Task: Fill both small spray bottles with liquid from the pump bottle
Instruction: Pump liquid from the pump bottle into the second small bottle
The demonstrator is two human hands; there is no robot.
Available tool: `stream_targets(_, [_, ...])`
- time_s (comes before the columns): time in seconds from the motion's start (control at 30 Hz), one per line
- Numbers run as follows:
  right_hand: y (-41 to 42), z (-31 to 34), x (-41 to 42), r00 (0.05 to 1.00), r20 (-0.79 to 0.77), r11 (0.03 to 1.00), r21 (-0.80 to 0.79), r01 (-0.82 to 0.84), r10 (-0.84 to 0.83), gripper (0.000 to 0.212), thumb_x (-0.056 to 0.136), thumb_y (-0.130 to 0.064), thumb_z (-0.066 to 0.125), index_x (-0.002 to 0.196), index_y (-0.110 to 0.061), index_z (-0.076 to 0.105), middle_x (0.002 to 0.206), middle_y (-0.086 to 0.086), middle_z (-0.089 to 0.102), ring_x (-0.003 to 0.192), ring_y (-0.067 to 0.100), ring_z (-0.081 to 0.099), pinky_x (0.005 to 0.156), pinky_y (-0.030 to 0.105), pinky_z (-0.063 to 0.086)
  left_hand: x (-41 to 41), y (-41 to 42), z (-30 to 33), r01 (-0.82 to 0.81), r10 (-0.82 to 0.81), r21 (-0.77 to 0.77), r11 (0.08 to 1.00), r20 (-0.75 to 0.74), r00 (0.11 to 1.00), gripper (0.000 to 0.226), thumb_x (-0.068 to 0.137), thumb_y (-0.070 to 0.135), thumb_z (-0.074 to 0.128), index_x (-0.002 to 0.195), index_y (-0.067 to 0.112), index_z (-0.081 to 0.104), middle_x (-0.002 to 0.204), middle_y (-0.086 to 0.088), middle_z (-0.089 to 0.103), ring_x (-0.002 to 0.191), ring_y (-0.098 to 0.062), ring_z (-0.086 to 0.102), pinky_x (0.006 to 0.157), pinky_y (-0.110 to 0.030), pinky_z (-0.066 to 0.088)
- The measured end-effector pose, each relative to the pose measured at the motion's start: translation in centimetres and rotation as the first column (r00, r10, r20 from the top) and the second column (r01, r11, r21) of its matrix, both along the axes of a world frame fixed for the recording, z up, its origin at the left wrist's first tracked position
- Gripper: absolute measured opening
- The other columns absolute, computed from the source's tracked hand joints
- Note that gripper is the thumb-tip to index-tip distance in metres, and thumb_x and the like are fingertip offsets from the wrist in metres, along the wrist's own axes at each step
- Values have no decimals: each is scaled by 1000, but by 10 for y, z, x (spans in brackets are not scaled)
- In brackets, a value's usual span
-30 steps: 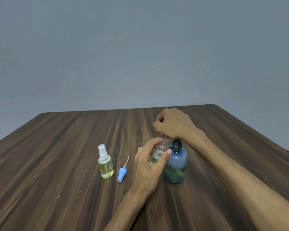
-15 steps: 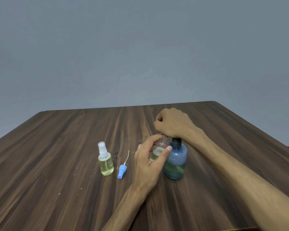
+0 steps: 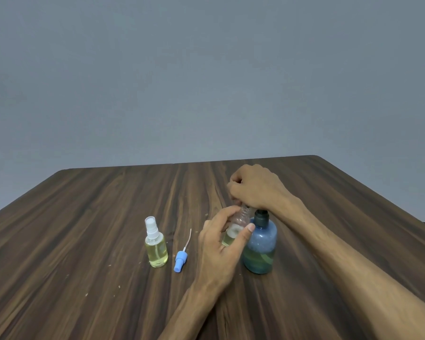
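An uncapped small spray bottle (image 3: 235, 229), partly filled with pale yellow liquid, is held at lower centre of the frame between the thumb and curled fingers of the left hand (image 3: 220, 244). Just to its right, touching it, stands the blue pump bottle (image 3: 260, 246); its pump head is covered by the right hand (image 3: 253, 187), whose fingers are curled over it. At lower centre-left, a capped, filled spray bottle (image 3: 155, 242) stands upright on the wooden table (image 3: 84, 229), and a blue sprayer cap (image 3: 180, 256) with dip tube lies beside it.
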State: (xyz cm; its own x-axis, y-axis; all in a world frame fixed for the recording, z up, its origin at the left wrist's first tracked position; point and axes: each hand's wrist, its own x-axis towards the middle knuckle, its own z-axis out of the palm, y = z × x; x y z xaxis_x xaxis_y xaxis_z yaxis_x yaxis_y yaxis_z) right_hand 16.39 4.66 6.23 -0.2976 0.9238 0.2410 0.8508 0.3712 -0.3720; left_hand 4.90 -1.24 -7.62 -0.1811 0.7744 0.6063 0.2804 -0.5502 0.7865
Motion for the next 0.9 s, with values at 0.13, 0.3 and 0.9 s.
stream_targets(0.13, [-2, -5, -1, 999, 49, 998, -58, 19, -16, 27, 89, -26, 58, 65, -21, 69, 66, -2, 67, 65, 19, 60, 58, 31, 40, 1, -3, 2, 4, -4, 4, 1000, -4, 1000, 36, 94, 49, 74, 123, 28, 73, 109, 11, 79, 104, -18, 75, 95, -58, 56])
stream_targets(0.3, [1, 2, 0, 1000, -22, 1000, 16, 14, -13, 27, 90, -26, 57, 70, -17, 73, 70, 2, 76, 62, 16, 61, 61, 30, 46, 0, -3, 2, 2, -2, 7, 1000, 1, 1000, 34, 94, 50, 74, 121, 29, 73, 105, 8, 79, 102, -22, 75, 94, -59, 56])
stream_targets(0.9, [4, 2, -1, 1000, -28, 1000, 3, 4, -4, 26, 89, -25, 61, 71, -13, 75, 65, -1, 70, 59, 15, 56, 59, 29, 41, 0, -3, 1, -15, 16, 27, 1000, -15, 1000, 34, 94, 49, 74, 121, 28, 73, 107, 10, 78, 102, -22, 74, 90, -56, 58])
